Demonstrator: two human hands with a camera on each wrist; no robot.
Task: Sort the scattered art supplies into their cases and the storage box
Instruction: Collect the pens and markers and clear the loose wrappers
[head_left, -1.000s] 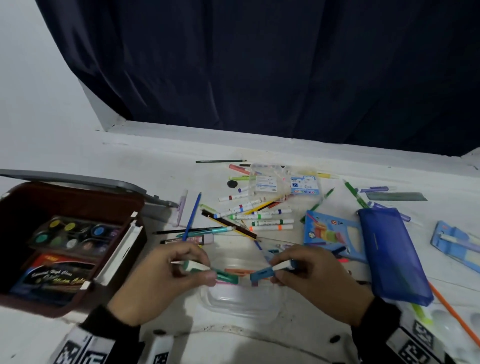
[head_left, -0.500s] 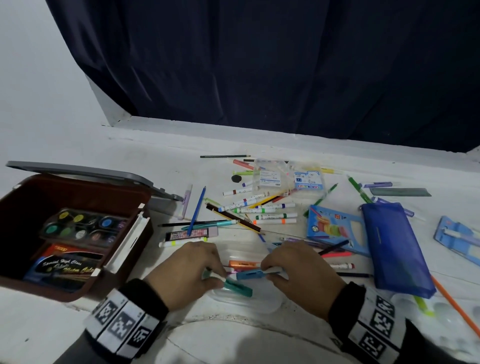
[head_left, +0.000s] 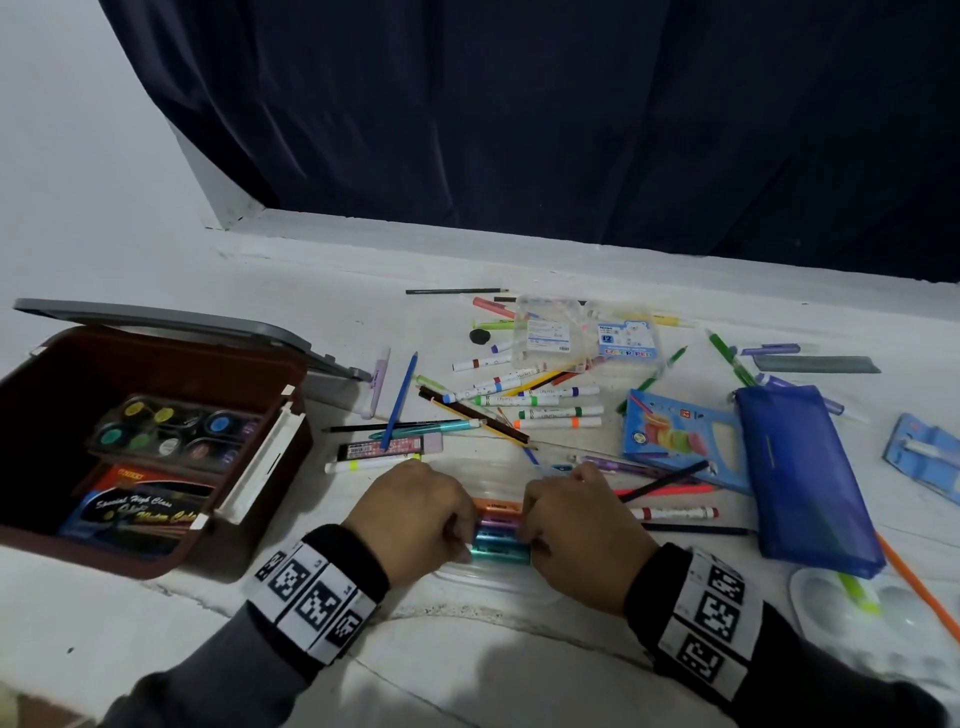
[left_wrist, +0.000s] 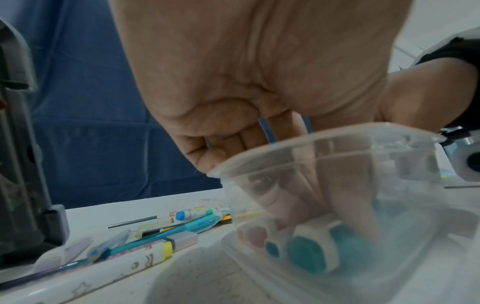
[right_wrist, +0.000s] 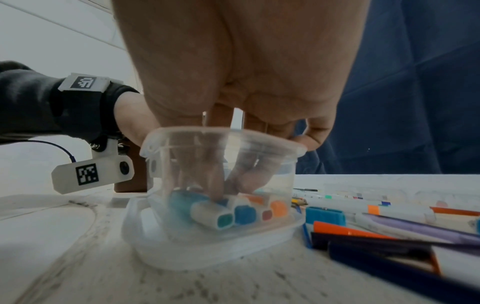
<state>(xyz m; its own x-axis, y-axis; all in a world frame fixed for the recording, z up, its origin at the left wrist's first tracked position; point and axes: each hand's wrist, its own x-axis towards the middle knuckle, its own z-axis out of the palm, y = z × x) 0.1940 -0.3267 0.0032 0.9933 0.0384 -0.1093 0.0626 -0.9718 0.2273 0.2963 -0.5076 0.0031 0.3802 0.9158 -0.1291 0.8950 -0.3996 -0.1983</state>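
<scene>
The stubby markers (head_left: 497, 535) lie side by side in the bottom of the clear case (right_wrist: 223, 242), which sits on the counter (head_left: 467, 665) at the near edge, at about 6 o'clock in the head view. From far to near they run orange, purple, blue, teal. Both hands reach down into the case from above: the left hand (head_left: 415, 525) at the row's 9 o'clock end, the right hand (head_left: 582, 535) at its 3 o'clock end. Each grip has its fingertips bent down onto the marker ends, the left fingers (left_wrist: 335, 197) on the teal one and the right fingers (right_wrist: 221, 181) pressing near the teal and blue ones. Whether the tips pinch a marker or only press on it, I cannot tell through the cloudy plastic.

The likely trouble is the teal marker, which seems tilted against its neighbour in the right wrist view: pushing it down crooked could pop the blue one up or wedge the row. The case looks light, so a sideways shove could slide it into the loose pens (right_wrist: 389, 230) just beside it at 3 o'clock. Farther out, scattered markers (head_left: 540, 410) lie at 12 o'clock, the blue pouch (head_left: 805, 478) at 2 o'clock, and the open storage box (head_left: 47, 540) at 9 o'clock.
</scene>
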